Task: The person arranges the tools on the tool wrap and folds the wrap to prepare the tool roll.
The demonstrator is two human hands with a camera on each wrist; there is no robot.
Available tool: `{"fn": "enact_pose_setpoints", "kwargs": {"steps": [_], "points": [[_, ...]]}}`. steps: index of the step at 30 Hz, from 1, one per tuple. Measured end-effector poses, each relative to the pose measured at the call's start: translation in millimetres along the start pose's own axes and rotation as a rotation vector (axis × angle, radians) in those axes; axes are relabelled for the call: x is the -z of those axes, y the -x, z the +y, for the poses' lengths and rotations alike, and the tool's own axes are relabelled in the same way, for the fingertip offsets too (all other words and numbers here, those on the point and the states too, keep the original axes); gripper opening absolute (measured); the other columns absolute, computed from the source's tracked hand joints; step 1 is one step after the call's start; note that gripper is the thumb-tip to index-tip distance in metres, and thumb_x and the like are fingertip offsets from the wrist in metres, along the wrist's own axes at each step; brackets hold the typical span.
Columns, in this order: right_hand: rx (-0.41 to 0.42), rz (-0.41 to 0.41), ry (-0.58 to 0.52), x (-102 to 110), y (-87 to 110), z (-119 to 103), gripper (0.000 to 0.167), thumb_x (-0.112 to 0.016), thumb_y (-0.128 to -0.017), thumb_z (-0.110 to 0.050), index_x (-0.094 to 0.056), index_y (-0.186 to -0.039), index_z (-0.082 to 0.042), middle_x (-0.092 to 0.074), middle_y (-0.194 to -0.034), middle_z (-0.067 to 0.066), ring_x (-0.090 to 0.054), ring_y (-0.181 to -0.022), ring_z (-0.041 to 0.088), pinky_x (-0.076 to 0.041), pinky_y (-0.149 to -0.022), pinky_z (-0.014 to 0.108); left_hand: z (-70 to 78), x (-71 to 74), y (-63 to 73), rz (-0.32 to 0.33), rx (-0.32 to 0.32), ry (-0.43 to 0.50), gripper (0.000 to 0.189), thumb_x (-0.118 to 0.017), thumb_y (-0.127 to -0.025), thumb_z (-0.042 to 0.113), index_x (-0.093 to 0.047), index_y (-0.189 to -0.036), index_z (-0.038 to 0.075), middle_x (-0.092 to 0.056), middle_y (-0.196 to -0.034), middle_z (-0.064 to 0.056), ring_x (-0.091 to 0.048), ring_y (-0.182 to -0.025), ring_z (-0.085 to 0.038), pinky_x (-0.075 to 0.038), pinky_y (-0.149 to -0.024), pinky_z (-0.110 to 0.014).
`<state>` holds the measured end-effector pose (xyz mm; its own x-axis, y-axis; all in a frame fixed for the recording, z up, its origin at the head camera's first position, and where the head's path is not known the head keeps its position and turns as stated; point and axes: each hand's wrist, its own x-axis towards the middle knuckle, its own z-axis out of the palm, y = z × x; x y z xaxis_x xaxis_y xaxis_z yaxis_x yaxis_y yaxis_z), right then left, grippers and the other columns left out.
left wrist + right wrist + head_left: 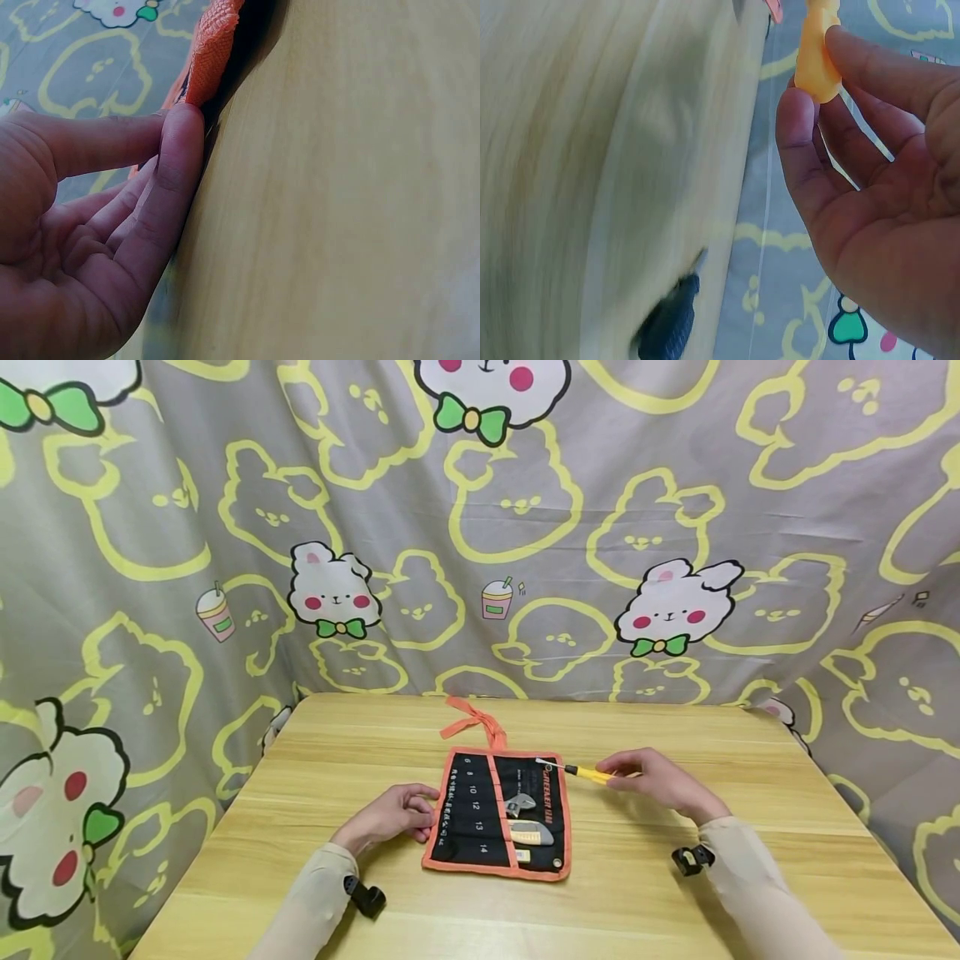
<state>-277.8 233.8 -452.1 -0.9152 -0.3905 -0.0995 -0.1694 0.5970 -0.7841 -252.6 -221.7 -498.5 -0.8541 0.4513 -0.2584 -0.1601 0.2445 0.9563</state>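
Observation:
A black tool roll (468, 850) with orange trim lies spread out on the table, its left part printed with size numbers. My left hand (397, 814) pinches its left edge; in the left wrist view, thumb and forefinger meet at the orange trim (214, 56). My right hand (660, 781) holds a screwdriver (592, 774) by the end of its yellow handle, the metal shaft pointing left above the roll's upper right part. From the pockets stick out an adjustable wrench (520, 804), a pale utility knife (531, 833) and a small yellow-and-white item (522, 856).
Orange tie straps (480, 722) trail from the roll's far edge. The wooden table (337, 735) ends at a patterned curtain (555, 568) behind and at the sides. A dark tapered thing (667, 322) shows blurred in the right wrist view; its kind I cannot tell.

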Motion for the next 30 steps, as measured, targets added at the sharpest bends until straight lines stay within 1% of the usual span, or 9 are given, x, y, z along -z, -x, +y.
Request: {"fn": "enact_pose_setpoints", "kwargs": {"steps": [7,12,16,22,30], "points": [[0.024,-0.028,0.001,-14,-9.2,-2,0.023,-0.071,-0.094,-0.008,-0.074,-0.117,-0.006,-0.071,-0.109,0.007,-0.059,-0.094,0.021,-0.053,-0.078,0.03,0.7,0.1,-1.1,0.006,0.003,-0.003,0.05,-0.06,-0.094,-0.009,-0.043,-0.141,-0.016,-0.069,-0.087,-0.006,-0.067,-0.072,-0.014,-0.062,-0.067,-0.029],[0.036,-0.043,0.02,-21,-11.8,-3,0.022,-0.073,-0.093,-0.009,-0.075,-0.114,-0.006,-0.072,-0.106,0.006,-0.058,-0.091,0.02,-0.05,-0.077,0.028,0.8,0.0,-1.4,0.007,0.003,-0.004,0.05,-0.059,-0.094,-0.009,-0.043,-0.141,-0.016,-0.069,-0.087,-0.006,-0.066,-0.071,-0.015,-0.061,-0.067,-0.029],[0.054,-0.055,0.048,-25,-15.4,-2,0.021,-0.074,-0.092,-0.01,-0.076,-0.112,-0.008,-0.072,-0.103,0.004,-0.058,-0.089,0.019,-0.049,-0.075,0.027,0.0,0.2,-1.3,0.01,0.006,-0.001,0.05,-0.059,-0.094,-0.009,-0.043,-0.141,-0.016,-0.069,-0.087,-0.006,-0.067,-0.072,-0.015,-0.061,-0.067,-0.029],[0.052,-0.073,0.076,-32,-19.6,-2,0.019,-0.073,-0.093,-0.009,-0.077,-0.112,-0.011,-0.072,-0.108,0.003,-0.058,-0.09,0.018,-0.05,-0.077,0.029,-0.2,0.1,-1.0,0.012,0.005,0.001,0.05,-0.06,-0.094,-0.009,-0.043,-0.141,-0.016,-0.069,-0.087,-0.006,-0.067,-0.072,-0.015,-0.062,-0.068,-0.03],[0.085,-0.096,0.085,-39,-23.6,-5,0.02,-0.072,-0.095,-0.01,-0.077,-0.114,-0.011,-0.073,-0.113,0.005,-0.06,-0.094,0.017,-0.051,-0.078,0.028,-0.9,0.0,-1.1,0.013,0.002,-0.002,0.05,-0.06,-0.094,-0.009,-0.044,-0.141,-0.016,-0.069,-0.087,-0.006,-0.066,-0.072,-0.015,-0.062,-0.067,-0.03]]}}
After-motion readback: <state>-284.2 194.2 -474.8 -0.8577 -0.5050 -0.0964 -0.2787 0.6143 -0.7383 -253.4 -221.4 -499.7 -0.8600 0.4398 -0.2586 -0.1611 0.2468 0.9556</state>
